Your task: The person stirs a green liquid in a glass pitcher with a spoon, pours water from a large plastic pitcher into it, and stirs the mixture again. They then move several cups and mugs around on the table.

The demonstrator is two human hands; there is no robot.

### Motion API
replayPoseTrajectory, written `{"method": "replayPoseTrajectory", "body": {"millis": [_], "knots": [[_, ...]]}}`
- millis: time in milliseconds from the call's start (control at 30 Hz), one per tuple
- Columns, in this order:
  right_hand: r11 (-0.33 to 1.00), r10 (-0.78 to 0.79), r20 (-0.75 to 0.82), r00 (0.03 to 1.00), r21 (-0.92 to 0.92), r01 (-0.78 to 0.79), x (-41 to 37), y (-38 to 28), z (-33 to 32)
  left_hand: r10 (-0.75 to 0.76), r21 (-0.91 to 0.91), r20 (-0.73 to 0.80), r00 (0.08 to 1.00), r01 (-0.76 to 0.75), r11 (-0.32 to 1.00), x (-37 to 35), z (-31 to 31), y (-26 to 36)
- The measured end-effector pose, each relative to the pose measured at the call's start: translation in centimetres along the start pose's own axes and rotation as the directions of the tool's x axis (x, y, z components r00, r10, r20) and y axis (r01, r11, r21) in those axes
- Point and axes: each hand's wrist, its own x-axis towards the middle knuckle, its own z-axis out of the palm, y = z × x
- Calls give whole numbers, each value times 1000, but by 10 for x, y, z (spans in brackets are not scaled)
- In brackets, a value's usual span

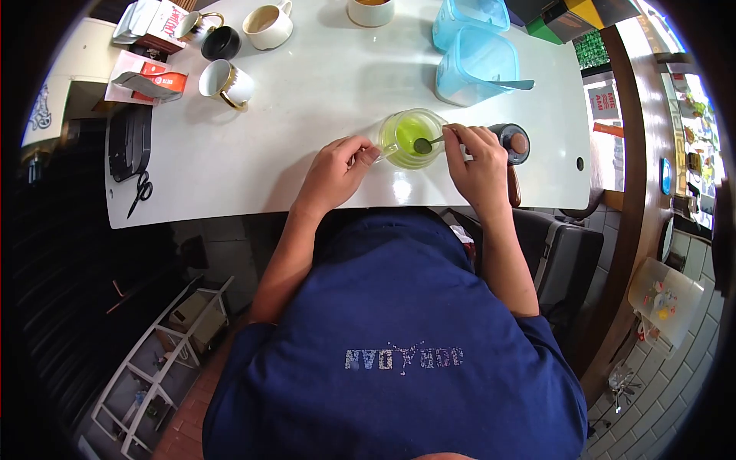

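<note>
So the glass cup point(397, 159) sits right between the hands, left hand point(337, 170) pinching its handle, right hand point(477, 157) gripping a spoon point(424, 145) dipped inside.

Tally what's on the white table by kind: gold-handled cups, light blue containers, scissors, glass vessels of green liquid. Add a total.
Gold-handled cups: 2
Light blue containers: 2
Scissors: 1
Glass vessel of green liquid: 1
Total: 6
</note>
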Motion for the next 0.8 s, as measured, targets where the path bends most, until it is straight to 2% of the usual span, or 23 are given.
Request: {"method": "replayPoseTrajectory", "body": {"millis": [100, 233, 333, 500, 567, 633, 800], "knots": [[1000, 5, -24, 1000, 23, -4, 0, 2, 4, -2, -20, 47, 999, 3, 1000, 3, 3, 7], [996, 24, 17, 1000, 87, -25, 0, 2, 10, -22, 11, 113, 993, 21, 1000, 6, 6, -1], [993, -25, 46, 999, 114, 19, 1, 4, 11, -27, 16, 118, 993, 25, 1000, 6, 6, 0], [998, -57, 30, 998, 4, 56, 4, 3, 8, -27, 14, 87, 996, 26, 1000, 5, 7, 0], [997, -72, 10, 997, 6, 72, 5, 5, 10, -5, -2, 57, 998, 5, 1000, 5, 9, 0], [996, -87, -12, 996, 7, 87, 5, 7, 14, -65, 5, 109, 992, 65, 998, 4, 7, 1], [995, -40, 71, 997, 99, 33, 4, 10, 17, -84, 4, 112, 990, 84, 996, 4, 8, 0]]}}
